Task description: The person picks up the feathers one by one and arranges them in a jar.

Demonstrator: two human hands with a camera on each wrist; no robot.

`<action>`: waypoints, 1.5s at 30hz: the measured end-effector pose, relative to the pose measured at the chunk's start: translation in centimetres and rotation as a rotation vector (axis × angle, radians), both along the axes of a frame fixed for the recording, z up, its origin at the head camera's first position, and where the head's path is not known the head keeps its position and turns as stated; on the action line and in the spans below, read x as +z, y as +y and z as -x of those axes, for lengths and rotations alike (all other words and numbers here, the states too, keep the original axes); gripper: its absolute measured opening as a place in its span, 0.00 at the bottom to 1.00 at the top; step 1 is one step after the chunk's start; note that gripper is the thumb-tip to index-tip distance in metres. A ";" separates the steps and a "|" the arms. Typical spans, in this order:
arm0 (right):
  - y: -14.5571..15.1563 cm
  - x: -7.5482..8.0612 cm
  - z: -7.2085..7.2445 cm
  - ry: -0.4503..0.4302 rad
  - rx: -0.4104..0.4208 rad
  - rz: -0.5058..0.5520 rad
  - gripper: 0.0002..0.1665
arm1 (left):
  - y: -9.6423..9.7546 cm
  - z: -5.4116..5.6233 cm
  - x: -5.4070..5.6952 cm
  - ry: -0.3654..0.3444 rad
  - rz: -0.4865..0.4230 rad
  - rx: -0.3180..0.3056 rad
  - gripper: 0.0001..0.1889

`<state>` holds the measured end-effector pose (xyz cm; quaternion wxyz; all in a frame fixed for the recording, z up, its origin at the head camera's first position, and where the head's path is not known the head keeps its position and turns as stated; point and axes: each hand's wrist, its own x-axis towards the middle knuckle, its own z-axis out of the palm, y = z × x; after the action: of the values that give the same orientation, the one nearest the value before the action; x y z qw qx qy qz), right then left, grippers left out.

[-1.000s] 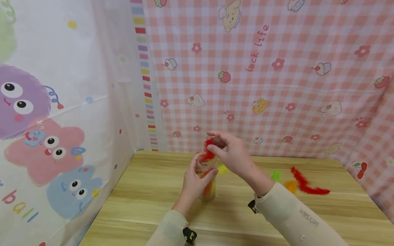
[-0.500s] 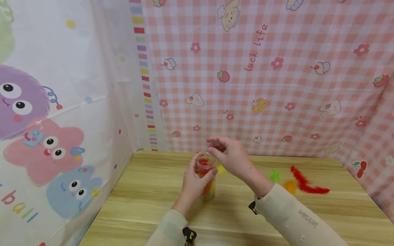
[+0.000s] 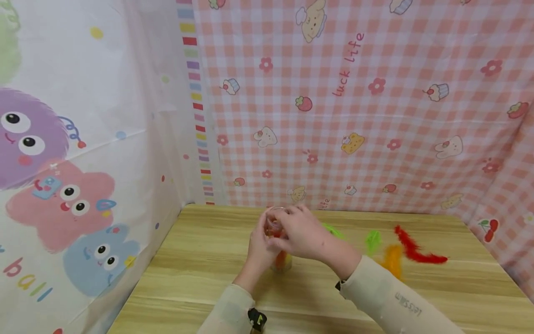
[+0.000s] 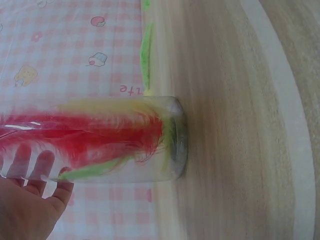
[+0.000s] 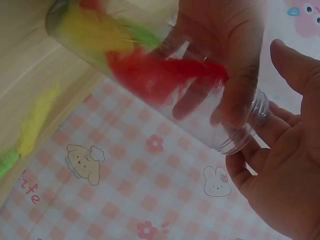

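Observation:
A clear jar with a threaded neck stands upright on the table in the head view, without a lid. My left hand grips it around its upper part, and its thumb crosses the jar wall in the right wrist view. Inside lie red feathers, yellow feathers and a bit of green. At the mouth is my right hand, its bent fingers right by the neck and its thumb spread away. No feather shows in the right hand.
Right of the arms on the wooden table lie a green feather, an orange feather and a long red feather. A yellow feather rests beyond the jar. Pink checked cloth hangs behind, a printed white sheet at left.
The right hand let a red feather drop into the jar, then came down from above the mouth to the jar's neck. My left hand kept its grip.

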<state>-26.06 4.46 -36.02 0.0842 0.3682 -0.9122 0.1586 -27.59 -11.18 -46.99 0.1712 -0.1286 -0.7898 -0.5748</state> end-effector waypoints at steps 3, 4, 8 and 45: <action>0.3 0.1 0.1 0.028 -0.023 0.031 0.42 | 0.1 0.0 0.0 -0.021 0.004 -0.013 0.38; 0.5 0.2 0.2 0.040 -0.033 0.055 0.42 | 0.2 0.0 0.0 -0.031 -0.006 -0.020 0.37; 2.2 0.9 1.0 0.076 -0.089 0.168 0.36 | 0.4 -0.2 0.2 -0.065 -0.049 -0.046 0.37; 12.7 -10.7 4.4 -0.342 -0.279 -0.277 0.17 | 0.7 -0.3 0.2 -0.068 -0.102 -0.027 0.37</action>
<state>-30.41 17.21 -46.72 -0.1015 0.2149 -0.9681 0.0791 -27.29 -10.49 -46.78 0.1430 -0.1106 -0.7629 -0.6207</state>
